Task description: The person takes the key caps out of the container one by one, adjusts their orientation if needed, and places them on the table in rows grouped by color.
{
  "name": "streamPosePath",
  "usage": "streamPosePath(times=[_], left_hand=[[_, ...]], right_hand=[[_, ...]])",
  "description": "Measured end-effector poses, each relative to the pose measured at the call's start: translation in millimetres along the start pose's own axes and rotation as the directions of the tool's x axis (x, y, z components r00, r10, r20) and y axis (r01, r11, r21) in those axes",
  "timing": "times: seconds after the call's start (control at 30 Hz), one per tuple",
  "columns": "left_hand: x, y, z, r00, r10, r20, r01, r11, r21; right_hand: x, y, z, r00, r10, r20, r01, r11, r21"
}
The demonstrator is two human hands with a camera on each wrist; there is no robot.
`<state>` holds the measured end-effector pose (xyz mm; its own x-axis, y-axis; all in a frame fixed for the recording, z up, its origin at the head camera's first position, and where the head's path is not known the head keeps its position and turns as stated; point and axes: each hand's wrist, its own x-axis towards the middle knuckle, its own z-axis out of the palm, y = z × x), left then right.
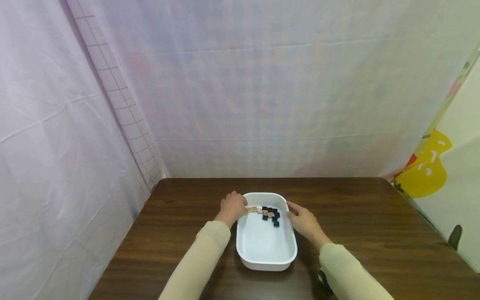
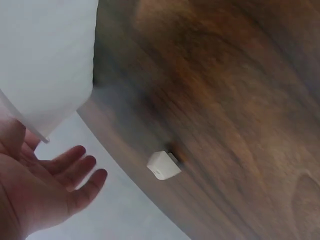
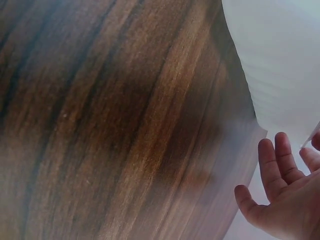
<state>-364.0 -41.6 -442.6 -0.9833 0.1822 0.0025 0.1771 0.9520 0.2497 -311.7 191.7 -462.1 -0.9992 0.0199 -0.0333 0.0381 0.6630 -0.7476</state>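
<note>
A deep white plastic basin (image 1: 266, 246) with rounded corners stands on the dark wood table. Toward its far end lie several small black square pieces (image 1: 276, 224) and a row of beige patterned square pieces (image 1: 254, 209). My left hand (image 1: 233, 207) pinches the left rim between thumb and index finger. In the left wrist view the other fingers (image 2: 90, 185) of that hand extend below the rim. On the opposite rim my right hand (image 1: 304, 222) has its thumb and index finger, and its remaining fingers (image 3: 272, 167) spread outside the wall.
A small white block-like object (image 2: 163, 166) lies on the table (image 2: 240, 125) near an edge in the left wrist view. A black and yellow object (image 1: 324, 283) is partly hidden by the right sleeve. White curtains (image 1: 262, 91) hang behind the table.
</note>
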Motion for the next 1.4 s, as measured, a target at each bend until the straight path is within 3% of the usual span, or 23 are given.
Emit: streamPosePath(times=[0.27,0.53,0.7,0.8,0.9,1.0,1.1,1.27,1.4], left_hand=[[0.1,14.2,0.5,0.998,-0.069,-0.009,0.069,0.988,0.137],[3.9,14.9,4.0,0.993,-0.114,0.027,0.109,0.985,0.132],[5.4,11.6,3.9,0.996,-0.076,0.050,0.070,0.992,0.107],[3.9,8.1,1.9,0.999,-0.024,0.039,0.023,0.999,0.045],[0.8,4.1,-1.2,0.999,0.041,-0.017,-0.041,0.998,-0.047],[-2.3,-0.8,-5.0,0.988,0.104,-0.112,-0.120,0.982,-0.143],[-3.7,-6.5,-8.5,0.970,0.144,-0.194,-0.190,0.950,-0.246],[-4.5,-17.5,-13.5,0.964,0.127,-0.232,-0.214,0.892,-0.399],[-7.4,-27.4,-15.5,0.967,0.080,-0.240,-0.189,0.859,-0.476]], right_hand=[[-2.5,2,-1,0.998,-0.058,-0.026,0.059,0.998,0.011],[-3.5,0,0,0.997,-0.068,-0.039,0.068,0.998,0.000],[-3.5,-1,1,0.998,-0.050,-0.035,0.050,0.999,-0.006],[-3.0,-1,1,0.999,-0.035,-0.034,0.035,0.999,-0.009],[-1.5,0,2,0.999,-0.028,-0.031,0.027,1.000,-0.015],[-0.2,1,3,0.999,-0.019,-0.027,0.018,1.000,-0.016],[1.3,2,3,1.000,-0.008,-0.022,0.008,1.000,-0.019],[2.3,3,3,1.000,0.003,-0.013,-0.003,1.000,-0.018],[1.0,2,3,1.000,-0.003,-0.010,0.003,1.000,-0.016]])
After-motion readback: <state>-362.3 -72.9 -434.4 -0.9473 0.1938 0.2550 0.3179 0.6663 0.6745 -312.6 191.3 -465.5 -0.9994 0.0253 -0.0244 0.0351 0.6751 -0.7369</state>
